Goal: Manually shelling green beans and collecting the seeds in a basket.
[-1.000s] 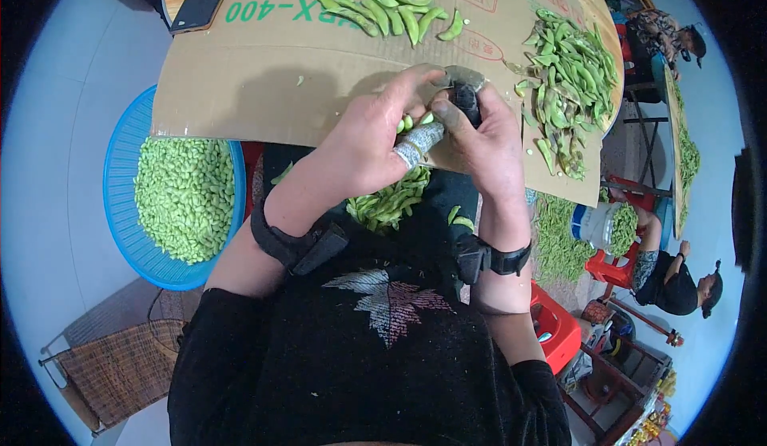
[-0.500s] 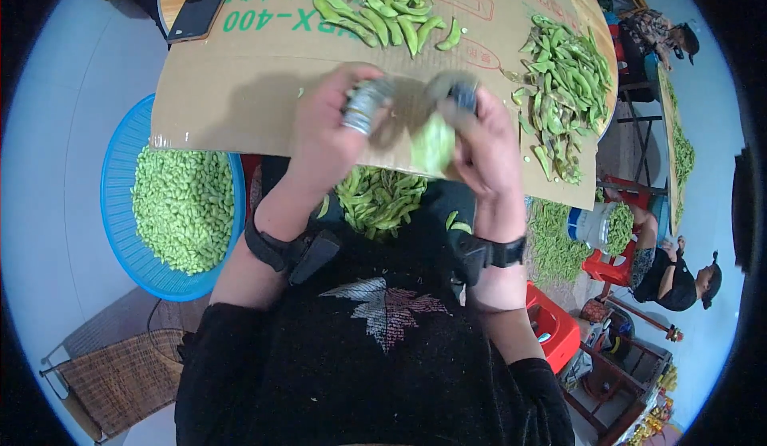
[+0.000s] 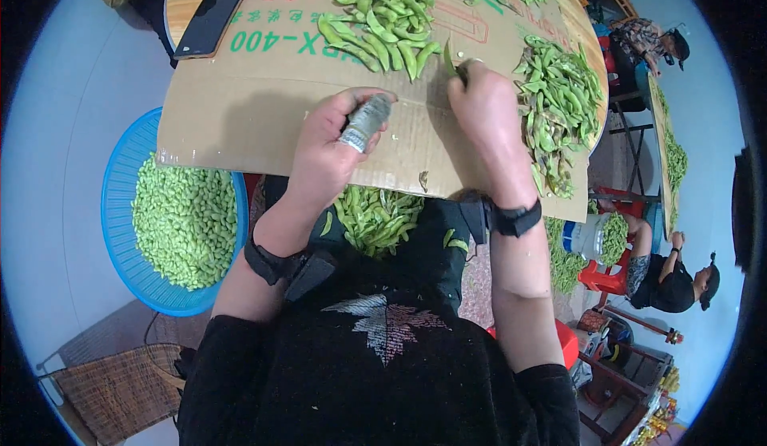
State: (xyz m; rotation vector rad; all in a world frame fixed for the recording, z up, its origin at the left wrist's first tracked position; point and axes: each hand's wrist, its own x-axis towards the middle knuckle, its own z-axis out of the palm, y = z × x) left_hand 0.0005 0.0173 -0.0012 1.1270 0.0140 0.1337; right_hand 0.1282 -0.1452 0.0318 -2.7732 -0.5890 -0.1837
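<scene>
My left hand [image 3: 331, 138] hovers over the near part of the cardboard [image 3: 240, 111], fingers curled in. A worn grey wrapping [image 3: 368, 122] covers its thumb; whatever the fingers hold, if anything, is hidden. Farther off to the right, my right hand [image 3: 489, 107] pinches a slim green bean pod [image 3: 450, 60] that stands up from its fingertips. Just left of that hand lies a heap of plump green pods [image 3: 387, 19]. A second pile of pods [image 3: 563, 87], some browned, is to its right.
Left of the table, a blue plastic basket [image 3: 120, 246] holds shelled green beans [image 3: 184, 222]. More pods [image 3: 379, 218] lie below the table edge, between my legs. A black phone [image 3: 214, 16] rests at the far left. Another person [image 3: 675, 278] sits at the right beside a bucket [image 3: 587, 237].
My right hand has left my left hand and moved away to the far heap, where it now grips a pod. The blurred pale green thing between my hands is gone.
</scene>
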